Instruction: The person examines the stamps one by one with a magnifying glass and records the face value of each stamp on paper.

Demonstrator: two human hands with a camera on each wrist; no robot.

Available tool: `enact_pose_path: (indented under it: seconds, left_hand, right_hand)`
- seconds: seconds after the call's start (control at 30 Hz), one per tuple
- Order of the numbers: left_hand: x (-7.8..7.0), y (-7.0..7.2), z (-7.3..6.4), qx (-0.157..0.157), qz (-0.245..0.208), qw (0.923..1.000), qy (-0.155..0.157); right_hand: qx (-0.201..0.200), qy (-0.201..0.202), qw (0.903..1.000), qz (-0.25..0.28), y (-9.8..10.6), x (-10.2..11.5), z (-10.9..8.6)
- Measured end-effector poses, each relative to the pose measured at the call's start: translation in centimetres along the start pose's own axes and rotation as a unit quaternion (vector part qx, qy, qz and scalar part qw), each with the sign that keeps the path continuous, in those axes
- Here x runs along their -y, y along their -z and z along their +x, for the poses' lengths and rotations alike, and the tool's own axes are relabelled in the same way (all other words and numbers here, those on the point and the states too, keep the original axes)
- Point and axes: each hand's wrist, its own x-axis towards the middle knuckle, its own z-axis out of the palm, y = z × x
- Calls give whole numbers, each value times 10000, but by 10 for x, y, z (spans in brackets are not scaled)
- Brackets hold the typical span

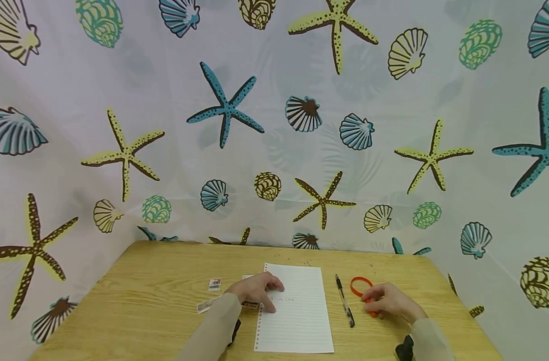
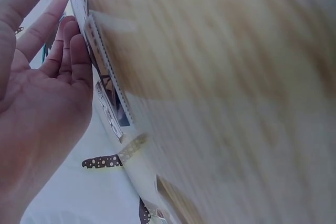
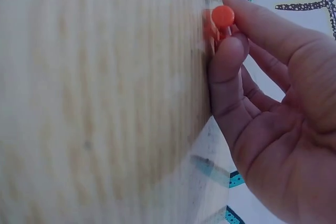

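Observation:
A red magnifying glass (image 1: 360, 278) lies at the right of the wooden table. My right hand (image 1: 392, 301) pinches its handle between thumb and fingers; the handle's round orange end (image 3: 223, 16) pokes out in the right wrist view. Over the left edge of a lined sheet of paper (image 1: 294, 326) lies my left hand (image 1: 254, 290), its fingers loosely spread and gripping nothing. Faint handwriting runs across the sheet beside those fingers. Partly hidden by the left hand is a dark stamp (image 1: 250, 305), whose perforated edge shows in the left wrist view.
Between the sheet and the magnifying glass lies a black-capped clear pen (image 1: 345, 301). Left of my left hand are a small stamp (image 1: 214, 284) and a longer stamp (image 1: 207, 305). A curtain (image 1: 265, 150) printed with shells and starfish hangs behind the wooden table (image 1: 143, 301).

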Motion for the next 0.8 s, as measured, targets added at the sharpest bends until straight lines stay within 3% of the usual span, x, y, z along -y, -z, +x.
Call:
enact_pose_path:
  seconds: [0.43, 0.63, 0.8]
  left_hand:
    - [2, 3, 0, 77, -44, 10000, -36]
    - [1, 4, -1, 12, -74, 9999, 152]
    - [0, 3, -4, -85, -63, 9999, 124]
  right_hand:
    - [9, 178, 9995, 256, 0, -2, -1]
    - [-366, 419, 9983, 158, -9, 10, 1]
    - [-193, 467, 9987, 96, -19, 23, 7]
